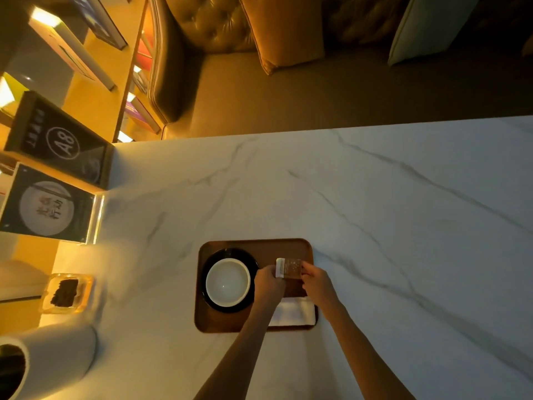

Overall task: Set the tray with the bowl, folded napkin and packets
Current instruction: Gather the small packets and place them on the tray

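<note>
A brown tray (253, 245) lies on the white marble table. On its left half stands a white bowl (227, 282) on a black plate (230, 252). A folded white napkin (294, 313) rests at the tray's near right corner. Over the tray's right half, my left hand (269, 284) and my right hand (317, 281) pinch the left and right edges of a brown packet (290, 267) with a white end strip. A darker patch lies under the packet, just beyond the napkin. I cannot tell whether it is another packet.
The marble table (403, 212) stretches far to the right and back. At the left edge stand two dark table signs (54, 142), a glass dish with dark contents (66, 293) and a white cylindrical container (49, 356). A leather sofa with cushions (288, 27) is beyond the table.
</note>
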`<state>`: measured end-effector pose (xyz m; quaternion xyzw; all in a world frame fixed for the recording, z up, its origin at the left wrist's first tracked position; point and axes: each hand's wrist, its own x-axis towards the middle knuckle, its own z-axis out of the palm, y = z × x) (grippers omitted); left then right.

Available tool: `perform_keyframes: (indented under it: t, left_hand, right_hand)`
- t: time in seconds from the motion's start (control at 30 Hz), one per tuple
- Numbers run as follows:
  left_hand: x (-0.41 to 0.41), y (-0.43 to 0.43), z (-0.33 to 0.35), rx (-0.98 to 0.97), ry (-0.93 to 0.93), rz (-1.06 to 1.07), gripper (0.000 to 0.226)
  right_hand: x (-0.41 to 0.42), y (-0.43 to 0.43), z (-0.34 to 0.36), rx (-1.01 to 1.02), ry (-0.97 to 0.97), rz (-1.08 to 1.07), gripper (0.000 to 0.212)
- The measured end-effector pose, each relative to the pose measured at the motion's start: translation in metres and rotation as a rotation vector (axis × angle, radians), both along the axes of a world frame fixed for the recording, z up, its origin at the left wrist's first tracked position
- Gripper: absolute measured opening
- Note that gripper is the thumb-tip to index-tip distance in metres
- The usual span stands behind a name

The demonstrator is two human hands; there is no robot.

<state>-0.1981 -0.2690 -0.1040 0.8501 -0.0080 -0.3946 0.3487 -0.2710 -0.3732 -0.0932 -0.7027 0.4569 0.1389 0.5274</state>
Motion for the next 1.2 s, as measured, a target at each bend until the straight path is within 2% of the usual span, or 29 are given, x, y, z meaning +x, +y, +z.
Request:
perform_keyframes:
  t: [0.13,0.27,0.47,0.7,0.97,1.2]
  left_hand:
    - [-0.002,0.004,-0.005,-0.005,-0.009,-0.035,0.022]
    - [-0.006,0.005,-0.005,-0.026,-0.017,-0.01,0.022]
    - [-0.004,0.006,-0.006,-0.018,0.046,0.007,0.025]
    - [-0.001,0.006,-0.002,-0.023,0.07,0.055,0.025]
    - [-0.005,0.01,-0.004,-0.097,0.095,0.062,0.036]
    - [-0.006,0.008,0.005,-0.121,0.045,0.055,0.029]
  right_hand:
    - [-0.009,0.007,-0.003,-0.02,-0.014,-0.04,0.044]
    - [-0.018,0.015,-0.001,0.026,-0.03,-0.046,0.056]
    - [-0.017,0.021,0.004,0.074,-0.059,0.055,0.066]
    - [-0.015,0.024,0.004,0.07,-0.06,0.037,0.069]
    - [-0.018,0.029,0.001,0.078,-0.108,0.052,0.07]
    - [-0.017,0.027,0.001,0.075,-0.122,0.036,0.071]
